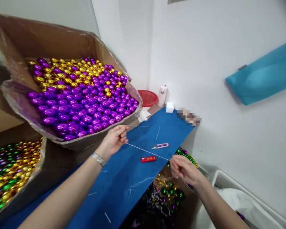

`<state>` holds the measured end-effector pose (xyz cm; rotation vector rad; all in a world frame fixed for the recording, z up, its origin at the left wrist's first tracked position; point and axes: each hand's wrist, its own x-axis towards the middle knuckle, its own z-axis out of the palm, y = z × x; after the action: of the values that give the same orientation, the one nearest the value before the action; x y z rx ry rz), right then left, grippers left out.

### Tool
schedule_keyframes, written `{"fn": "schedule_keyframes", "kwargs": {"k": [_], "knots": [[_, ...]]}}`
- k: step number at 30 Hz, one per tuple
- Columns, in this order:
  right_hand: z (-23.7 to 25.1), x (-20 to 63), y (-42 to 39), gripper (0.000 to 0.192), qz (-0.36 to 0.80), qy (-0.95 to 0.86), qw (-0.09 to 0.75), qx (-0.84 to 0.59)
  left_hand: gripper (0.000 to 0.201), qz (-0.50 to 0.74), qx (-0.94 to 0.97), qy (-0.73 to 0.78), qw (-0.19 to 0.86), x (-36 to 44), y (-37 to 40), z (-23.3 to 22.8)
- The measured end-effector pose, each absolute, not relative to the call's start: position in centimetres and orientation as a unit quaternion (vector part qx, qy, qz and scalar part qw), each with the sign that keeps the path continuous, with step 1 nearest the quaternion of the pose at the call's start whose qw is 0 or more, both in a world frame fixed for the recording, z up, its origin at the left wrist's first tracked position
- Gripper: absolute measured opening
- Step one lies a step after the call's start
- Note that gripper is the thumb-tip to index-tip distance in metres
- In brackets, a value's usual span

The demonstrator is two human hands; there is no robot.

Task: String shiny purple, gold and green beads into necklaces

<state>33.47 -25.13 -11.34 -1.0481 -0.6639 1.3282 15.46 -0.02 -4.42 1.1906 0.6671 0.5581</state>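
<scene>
Thread [147,151] white. Tabletop [114,190] plain deep blue. Beads [85,108] in large carton [50,41]: metallic purple massed in front, gold speckled with purple behind (mirror-bright, every one). Carton itself brown. Beads [14,171] in lower carton [59,159]: green, gold, some purple. Thread snips [164,145] pink-handled, blades silvery. Slim box [148,159] red, gold marks. Basket [147,98] red. Bottle [162,96] pale pink. Cube [170,107] white. Wristwatch band [98,159] silver. Wall [205,38] white.

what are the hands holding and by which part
White thread, gripped at either end of the taut span between left hand and right hand; its true ends can't be told.
</scene>
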Motion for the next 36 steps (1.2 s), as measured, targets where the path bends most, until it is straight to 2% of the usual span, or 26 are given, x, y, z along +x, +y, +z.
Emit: {"fn": "schedule_keyframes", "kwargs": {"k": [5,10,11,13,17,20,24,27,29,32,36], "knots": [[-16.3,37.0,-31.8,0.042,0.544,-0.231,0.596,-0.543,0.016,0.219,0.688,0.364,0.589,11.2,2.6,-4.1],[-17.3,36.3,-33.1,0.041,0.509,-0.228,0.576,-0.597,0.015,0.157,0.89,0.369,0.215,9.3,1.2,-5.1],[-16.7,35.5,-32.5,0.04,0.51,-0.239,0.569,-0.599,0.019,0.154,0.906,0.351,0.179,9.5,0.1,-5.3],[-14.9,33.8,-30.9,0.041,0.518,-0.27,0.551,-0.596,0.03,0.166,0.917,0.289,0.22,10.5,-3.3,-5.5],[-10.5,30.2,-28.1,0.04,0.536,-0.358,0.506,-0.573,0.039,0.094,0.857,0.131,0.49,13.1,-11.5,-5.4],[-9.0,29.2,-27.8,0.04,0.528,-0.409,0.483,-0.567,0.035,0.032,0.805,0.111,0.581,13.8,-14.6,-5.8],[-11.6,30.1,-28.3,0.042,0.498,-0.44,0.443,-0.602,0.032,0.047,0.813,0.16,0.557,11.3,-13.3,-5.2],[-14.8,30.9,-28.6,0.044,0.447,-0.455,0.401,-0.657,0.029,0.144,0.795,0.234,0.541,8.2,-10.7,-3.2],[-16.0,31.1,-28.6,0.038,0.398,-0.479,0.368,-0.691,0.025,0.243,0.766,0.287,0.522,6.4,-9.1,-1.4],[-15.3,30.5,-27.6,0.027,0.319,-0.53,0.328,-0.714,0.017,0.382,0.717,0.316,0.49,4.1,-7.8,1.2],[-12.5,26.3,-23.2,0.025,0.273,-0.625,0.288,-0.673,0.015,0.528,0.654,0.3,0.451,1.9,-8.0,3.7]]}}
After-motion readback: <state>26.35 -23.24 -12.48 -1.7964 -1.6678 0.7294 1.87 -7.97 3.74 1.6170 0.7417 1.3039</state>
